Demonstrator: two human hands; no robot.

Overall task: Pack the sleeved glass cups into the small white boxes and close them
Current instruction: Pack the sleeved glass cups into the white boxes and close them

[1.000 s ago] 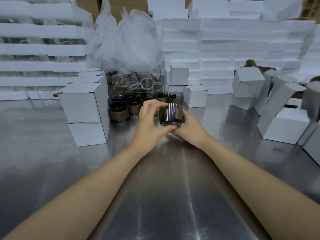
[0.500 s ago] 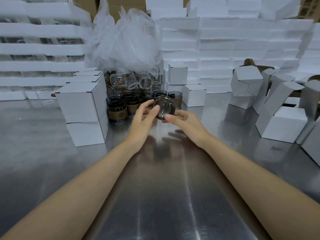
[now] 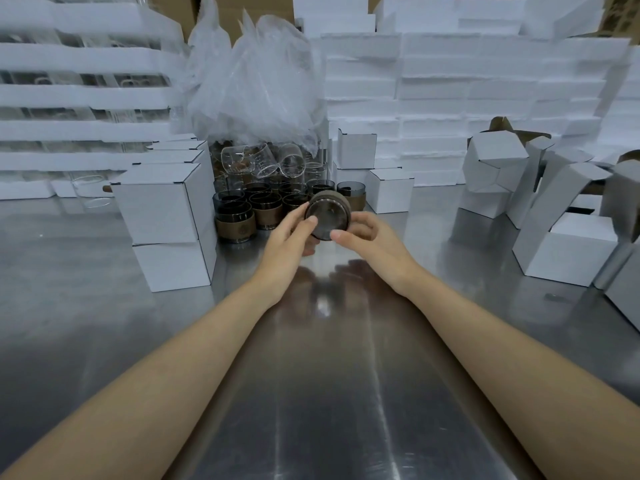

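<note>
A dark glass cup with a brown sleeve [image 3: 327, 214] is held above the steel table, tipped on its side with its round end facing me. My left hand [image 3: 289, 245] grips its left side and my right hand [image 3: 367, 242] its right side, fingertips on the rim. Behind it stands a cluster of several sleeved dark cups [image 3: 252, 211]. Closed small white boxes [image 3: 162, 206] are stacked at the left. Opened, unfilled white boxes [image 3: 568, 249] lie tumbled at the right.
Clear bare glasses [image 3: 263, 161] lie under a heap of plastic bags [image 3: 256, 84] at the back. A wall of white foam slabs [image 3: 450, 91] and foam racks [image 3: 69, 98] closes the rear. More small boxes [image 3: 389, 194] sit behind the cups. The steel table [image 3: 329, 393] stretches toward me.
The cup went from upright in both hands to tipped on its side with its round end toward me. The hands shifted slightly around it, staying above the same spot.
</note>
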